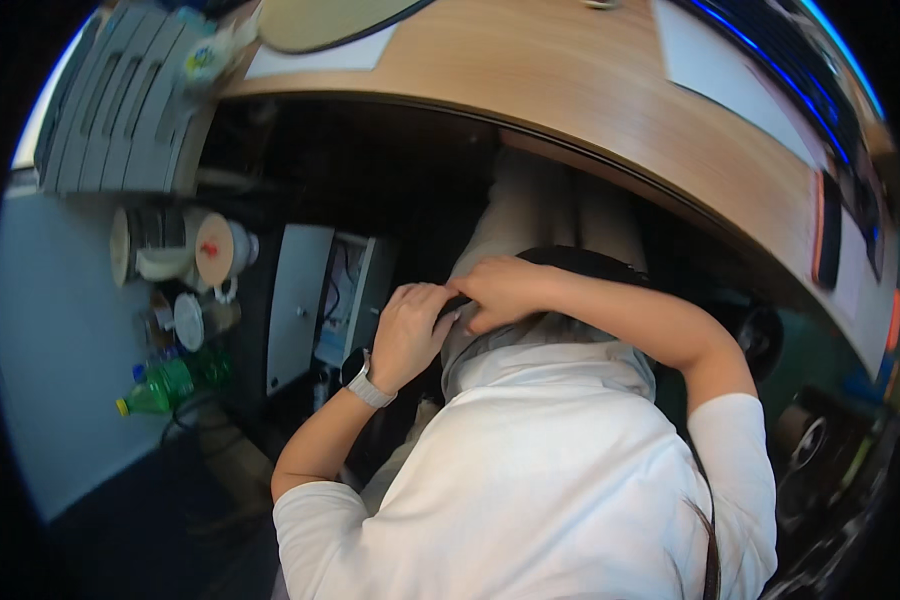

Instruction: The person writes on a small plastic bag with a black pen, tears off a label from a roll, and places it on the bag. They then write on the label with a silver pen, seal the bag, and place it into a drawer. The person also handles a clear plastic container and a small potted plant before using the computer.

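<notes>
Both of my hands are together over my lap, in front of the white shirt (560, 430). My left hand (408, 328), with a watch (363, 380) on its wrist, has its fingers bent around the end of a dark, strap-like piece (454, 306). My right hand (500, 288) reaches across from the right, its fingertips pinched at the same spot and nearly touching the left fingers. A black, curved fabric-like thing (590, 262) lies across my lap behind the right forearm. What exactly is between the fingertips is mostly hidden.
Ahead is the wooden desk (530, 70) with a keyboard (770, 70) and a phone (826, 228). Left of me are a grey file rack (120, 110), a white pitcher (165, 262), a green bottle (165, 388) and a partly open white cabinet (298, 305).
</notes>
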Demonstrator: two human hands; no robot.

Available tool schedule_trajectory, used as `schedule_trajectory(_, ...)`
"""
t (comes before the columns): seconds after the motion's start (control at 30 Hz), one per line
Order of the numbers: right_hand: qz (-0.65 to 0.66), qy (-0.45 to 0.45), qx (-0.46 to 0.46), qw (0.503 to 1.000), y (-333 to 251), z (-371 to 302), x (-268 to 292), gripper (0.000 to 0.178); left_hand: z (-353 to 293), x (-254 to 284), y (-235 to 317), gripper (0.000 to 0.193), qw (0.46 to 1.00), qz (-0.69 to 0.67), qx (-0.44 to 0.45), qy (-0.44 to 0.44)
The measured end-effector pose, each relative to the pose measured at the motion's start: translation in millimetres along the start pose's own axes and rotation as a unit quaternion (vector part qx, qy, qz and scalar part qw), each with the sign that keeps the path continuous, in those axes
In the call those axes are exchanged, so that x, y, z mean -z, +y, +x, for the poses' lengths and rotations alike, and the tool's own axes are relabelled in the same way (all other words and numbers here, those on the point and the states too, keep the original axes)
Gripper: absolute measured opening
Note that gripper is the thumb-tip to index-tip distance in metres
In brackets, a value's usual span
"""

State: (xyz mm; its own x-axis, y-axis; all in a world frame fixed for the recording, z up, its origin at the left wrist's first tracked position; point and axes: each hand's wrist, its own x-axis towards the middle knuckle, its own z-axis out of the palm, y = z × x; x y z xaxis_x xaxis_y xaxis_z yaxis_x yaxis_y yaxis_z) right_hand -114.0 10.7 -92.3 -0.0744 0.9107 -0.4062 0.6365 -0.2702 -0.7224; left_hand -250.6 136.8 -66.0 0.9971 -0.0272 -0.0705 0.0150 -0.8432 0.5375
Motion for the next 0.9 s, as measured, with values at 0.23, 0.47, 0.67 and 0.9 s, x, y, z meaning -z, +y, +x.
schedule_trajectory(0.23,0.525,-0.059,-0.123,0.840,13,2,6,0.047,-132,-27,42,0.031,0.781,-0.351,0.500,-0.129)
schedule_trajectory(0.47,0.615,-0.011,-0.282,0.737,-21,-163,90,0.042,-148,16,92,0.031,0.702,-0.392,0.565,-0.185)
schedule_trajectory(0.67,0.845,0.243,-0.204,0.431,-70,-286,78,0.038,-119,83,103,0.032,0.756,-0.349,0.524,-0.181)
schedule_trajectory(0.9,0.779,0.398,-0.414,0.253,-158,-369,29,0.039,-121,106,126,0.034,0.747,-0.388,0.486,-0.234)
